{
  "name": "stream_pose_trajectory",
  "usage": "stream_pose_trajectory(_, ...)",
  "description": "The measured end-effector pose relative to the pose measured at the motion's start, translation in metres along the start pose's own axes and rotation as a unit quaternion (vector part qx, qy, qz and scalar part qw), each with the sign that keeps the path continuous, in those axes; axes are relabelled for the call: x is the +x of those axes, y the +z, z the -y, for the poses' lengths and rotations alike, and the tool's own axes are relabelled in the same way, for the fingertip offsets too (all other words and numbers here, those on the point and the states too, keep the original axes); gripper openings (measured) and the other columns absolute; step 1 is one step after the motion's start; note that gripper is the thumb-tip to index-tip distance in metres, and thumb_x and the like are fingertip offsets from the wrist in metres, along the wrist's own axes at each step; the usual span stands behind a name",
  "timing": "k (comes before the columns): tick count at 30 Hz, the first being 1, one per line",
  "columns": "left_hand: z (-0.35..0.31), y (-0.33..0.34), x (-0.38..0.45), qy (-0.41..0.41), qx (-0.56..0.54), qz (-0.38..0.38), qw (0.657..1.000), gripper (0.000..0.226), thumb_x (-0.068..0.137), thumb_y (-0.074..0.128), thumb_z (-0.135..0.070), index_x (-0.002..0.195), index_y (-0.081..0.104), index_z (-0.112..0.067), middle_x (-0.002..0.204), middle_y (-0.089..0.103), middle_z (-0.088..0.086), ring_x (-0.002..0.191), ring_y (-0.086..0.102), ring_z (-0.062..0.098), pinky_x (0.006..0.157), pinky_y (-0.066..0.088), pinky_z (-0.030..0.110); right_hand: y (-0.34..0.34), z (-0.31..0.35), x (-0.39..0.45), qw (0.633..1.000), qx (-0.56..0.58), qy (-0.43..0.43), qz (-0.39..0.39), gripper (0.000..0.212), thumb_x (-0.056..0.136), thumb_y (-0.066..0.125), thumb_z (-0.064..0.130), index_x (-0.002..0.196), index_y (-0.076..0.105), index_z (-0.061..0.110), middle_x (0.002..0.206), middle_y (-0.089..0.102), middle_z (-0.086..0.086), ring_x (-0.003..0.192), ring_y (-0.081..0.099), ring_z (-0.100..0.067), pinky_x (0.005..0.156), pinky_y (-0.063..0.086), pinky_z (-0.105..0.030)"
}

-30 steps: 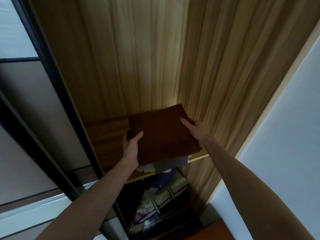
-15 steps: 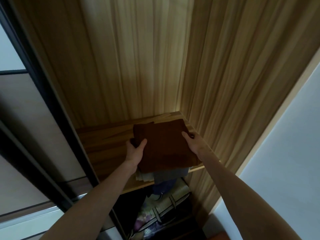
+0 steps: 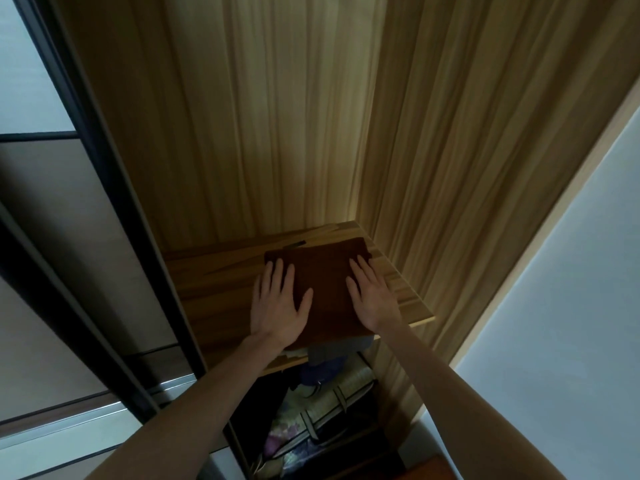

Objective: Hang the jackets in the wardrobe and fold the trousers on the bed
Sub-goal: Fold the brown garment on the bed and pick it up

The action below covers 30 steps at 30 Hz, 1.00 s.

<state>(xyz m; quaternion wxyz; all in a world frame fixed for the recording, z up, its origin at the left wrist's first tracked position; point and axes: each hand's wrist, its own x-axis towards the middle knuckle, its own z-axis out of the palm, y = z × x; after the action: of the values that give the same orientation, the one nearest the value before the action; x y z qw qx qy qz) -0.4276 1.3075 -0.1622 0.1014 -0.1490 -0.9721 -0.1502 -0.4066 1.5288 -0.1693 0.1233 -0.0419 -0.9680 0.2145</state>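
Wooden wardrobe shelf point(image 3: 221, 282), dim | left hand point(image 3: 277, 303), right hand point(image 3: 372, 297) flat, fingers spread, on folded brown garment point(image 3: 325, 275) | clothes beneath mostly hidden

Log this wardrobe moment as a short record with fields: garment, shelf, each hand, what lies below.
garment: folded brown trousers, lying flat atop a small stack
shelf: wooden shelf, stack at its right end
left hand: left hand flat on the trousers, fingers straight
right hand: right hand flat on the trousers, no grip
below: bags under the shelf
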Motion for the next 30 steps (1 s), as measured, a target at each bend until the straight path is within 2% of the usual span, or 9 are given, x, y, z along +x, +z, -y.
stream_pose_trajectory(5,0.002,0.005,0.004,0.079,0.030,0.056,0.995,0.096,0.090,0.014,-0.087,0.167,0.002,-0.030,0.175,-0.002,0.002,0.161,-0.008,0.024,0.131,0.001,0.046,0.009,-0.004,0.006,0.999,-0.017,0.025,0.017,0.056,0.112,0.020,0.047,0.165,0.017,0.029,0.173,0.010,0.009,0.160,0.002,-0.014,0.127,0.008,-0.042)
stream_pose_trajectory(11,0.012,0.015,0.026,0.052,0.049,0.092,0.993,0.093,0.092,0.012,-0.085,0.167,0.003,-0.030,0.175,-0.001,0.002,0.161,-0.006,0.023,0.131,0.000,0.044,0.020,-0.006,0.027,0.998,-0.022,0.041,0.050,0.057,0.112,0.017,0.047,0.165,0.017,0.028,0.173,0.011,0.009,0.160,0.002,-0.015,0.129,0.009,-0.044)
stream_pose_trajectory(17,0.018,0.021,0.042,0.027,0.019,0.140,0.990,0.087,0.095,0.015,-0.082,0.166,0.004,-0.034,0.175,-0.001,-0.003,0.161,-0.005,0.020,0.131,0.000,0.042,0.026,-0.004,0.044,0.992,-0.042,0.063,0.101,0.057,0.112,0.015,0.046,0.165,0.016,0.027,0.173,0.010,0.007,0.160,0.002,-0.015,0.129,0.007,-0.044)
stream_pose_trajectory(24,0.015,0.008,0.042,0.024,-0.009,0.155,0.988,0.090,0.093,0.020,-0.084,0.166,0.004,-0.034,0.175,-0.001,-0.003,0.161,-0.005,0.020,0.130,-0.002,0.045,0.011,-0.004,0.044,0.990,-0.014,0.058,0.127,0.058,0.111,0.015,0.048,0.166,0.012,0.028,0.174,0.006,0.008,0.160,0.000,-0.014,0.129,0.005,-0.045)
stream_pose_trajectory(30,0.014,-0.014,0.030,0.038,-0.073,0.104,0.991,0.092,0.095,0.035,-0.080,0.166,0.009,-0.027,0.174,0.013,-0.002,0.160,0.007,0.019,0.131,0.006,0.043,-0.014,0.000,0.023,0.996,0.003,0.049,0.071,0.058,0.112,0.019,0.046,0.166,0.013,0.025,0.173,0.013,0.005,0.159,0.008,-0.014,0.127,0.004,-0.042)
